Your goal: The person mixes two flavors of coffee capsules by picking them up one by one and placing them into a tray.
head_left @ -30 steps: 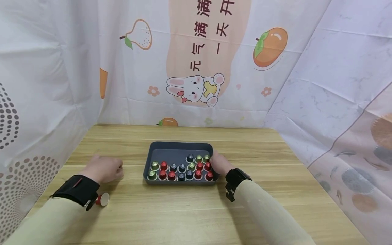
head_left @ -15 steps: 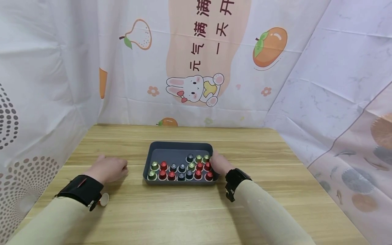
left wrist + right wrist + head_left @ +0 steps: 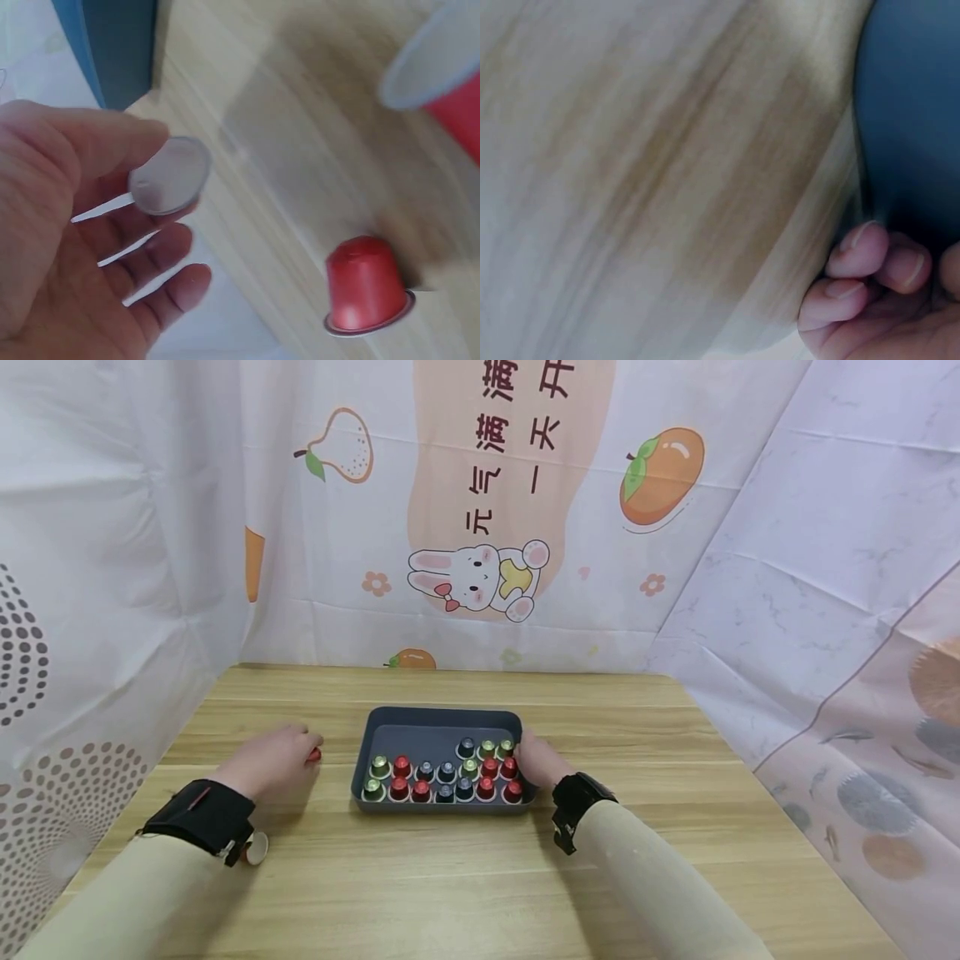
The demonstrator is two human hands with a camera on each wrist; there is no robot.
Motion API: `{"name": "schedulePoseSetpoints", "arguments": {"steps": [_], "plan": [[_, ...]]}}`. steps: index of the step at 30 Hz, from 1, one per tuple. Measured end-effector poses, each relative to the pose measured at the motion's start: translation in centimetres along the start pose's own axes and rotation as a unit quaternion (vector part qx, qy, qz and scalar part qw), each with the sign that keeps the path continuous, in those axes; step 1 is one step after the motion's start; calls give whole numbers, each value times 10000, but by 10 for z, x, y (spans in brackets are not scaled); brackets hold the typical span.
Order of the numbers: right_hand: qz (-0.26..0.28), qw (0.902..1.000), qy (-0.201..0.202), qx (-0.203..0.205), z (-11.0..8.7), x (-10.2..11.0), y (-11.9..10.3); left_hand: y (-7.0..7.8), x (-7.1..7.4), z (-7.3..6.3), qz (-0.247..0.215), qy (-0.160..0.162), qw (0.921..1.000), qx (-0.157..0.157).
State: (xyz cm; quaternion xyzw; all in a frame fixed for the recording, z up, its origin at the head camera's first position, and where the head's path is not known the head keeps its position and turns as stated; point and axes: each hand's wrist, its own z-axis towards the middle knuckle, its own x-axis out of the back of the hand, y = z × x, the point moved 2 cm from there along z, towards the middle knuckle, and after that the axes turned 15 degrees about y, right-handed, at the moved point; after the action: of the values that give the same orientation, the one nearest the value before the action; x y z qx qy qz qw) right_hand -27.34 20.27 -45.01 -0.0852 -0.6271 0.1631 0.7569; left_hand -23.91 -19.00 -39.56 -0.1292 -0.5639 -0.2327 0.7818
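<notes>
My left hand point(image 3: 272, 762) is left of the tray and pinches a red coffee capsule point(image 3: 315, 755) between thumb and fingers. In the left wrist view the pale round lid of that capsule point(image 3: 172, 180) faces the camera, while the other fingers stay loosely bent. A dark grey-blue tray point(image 3: 446, 808) lies mid-table, holding red, green and dark capsules stood lid down, mostly in its nearer half. At its right end, my right hand point(image 3: 542, 760) grips the side; curled fingers touch the tray wall point(image 3: 919, 112) in the right wrist view, the thumb not clearly visible.
A capsule point(image 3: 257, 848) lies on its side by the left wrist strap. The left wrist view shows a red capsule point(image 3: 366, 289) standing on the wooden table point(image 3: 420, 893) and another point(image 3: 465, 109) cut off by the frame. Printed curtains point(image 3: 330, 568) border the table's back and sides.
My left hand has moved right and away from me, closer to the tray, and the red capsule now shows at its fingertips. My right hand and the tray have stayed in place.
</notes>
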Motion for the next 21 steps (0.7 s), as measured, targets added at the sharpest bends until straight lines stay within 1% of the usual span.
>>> {"name": "schedulePoseSetpoints", "arguments": {"steps": [1, 3, 7, 11, 17, 21], "plan": [[-24, 10000, -8, 25, 0, 0, 0, 1, 1, 2, -2, 126, 9999, -49], [45, 10000, -20, -56, -1, 0, 0, 3, 3, 7, -42, 341, 9994, -109], [218, 9997, 28, -138, -1, 1, 0, 7, 5, 13, -135, 577, 9982, -105], [317, 9994, 25, -166, 0, 1, 1, 11, 6, 18, -187, 808, 9964, -178], [392, 9988, -48, -291, 2, 0, 2, 17, 9, 26, -194, 1008, 9944, -249], [428, 9985, -68, -337, 1, 0, 3, 21, 11, 28, -264, 1097, 9934, -206]]}}
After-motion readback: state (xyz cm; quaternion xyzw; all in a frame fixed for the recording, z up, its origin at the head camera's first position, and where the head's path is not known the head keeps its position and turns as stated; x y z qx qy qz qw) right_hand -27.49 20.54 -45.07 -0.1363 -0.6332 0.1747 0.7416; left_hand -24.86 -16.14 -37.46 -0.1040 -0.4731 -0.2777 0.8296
